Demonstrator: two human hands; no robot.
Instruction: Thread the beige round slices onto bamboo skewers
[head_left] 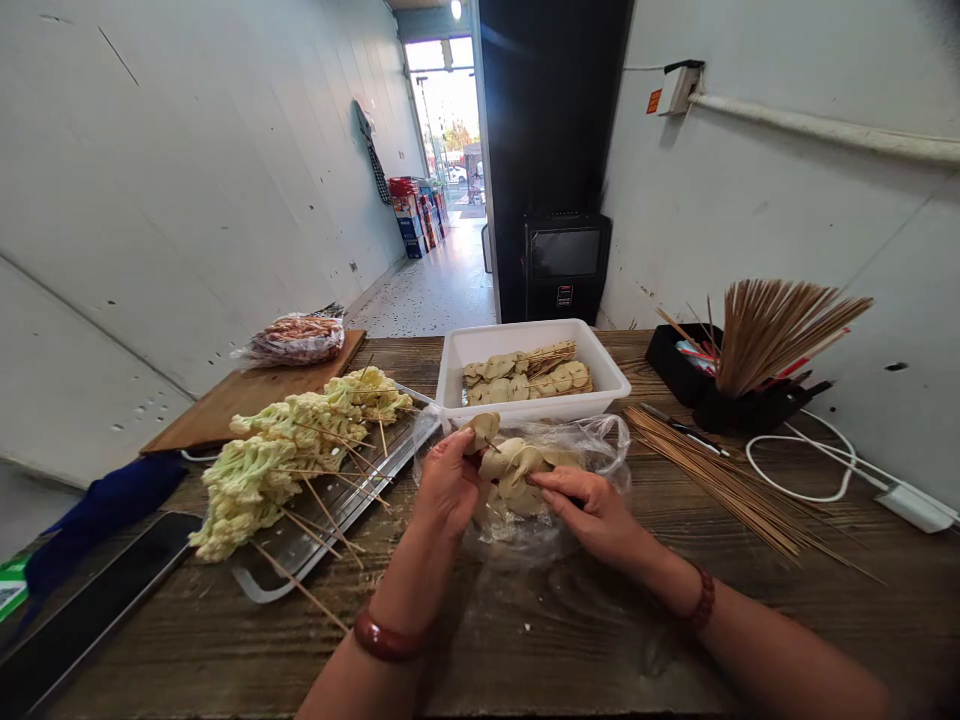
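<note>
Several thin, pale slices [514,462] bunch over the clear plastic bag [514,535] on the desk [555,640]; the left hand [453,478] pinches one, the right hand [589,505] the bunch's right side. Likely light, pliant and easily torn, they suit gentle rim grips.

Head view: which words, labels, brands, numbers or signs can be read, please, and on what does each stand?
No text can be read.
Orange label on right wall: too small.
Cartons: print too small, blurred.
Black machine: panel marks too small.
Green card: cut off, blurred.
</note>
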